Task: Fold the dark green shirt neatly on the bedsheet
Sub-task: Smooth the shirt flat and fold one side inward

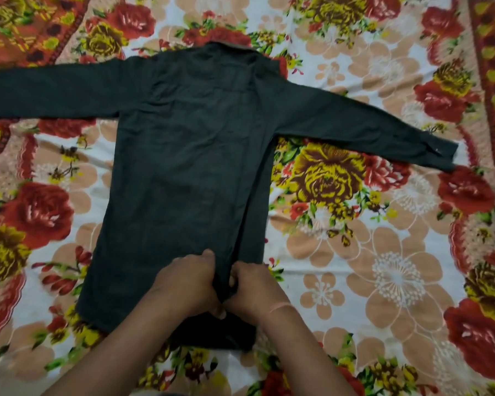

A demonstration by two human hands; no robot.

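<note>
Spread across the flowered bedsheet [383, 252], the dark green shirt [189, 155] is lying flat, sleeves out, while the left hand [186, 281] and right hand [253, 287] are pinching its hem together, likely squaring it before folding a side inward.

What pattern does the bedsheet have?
Large red, yellow and peach flowers on white bedsheet, seen in the head view.
</note>
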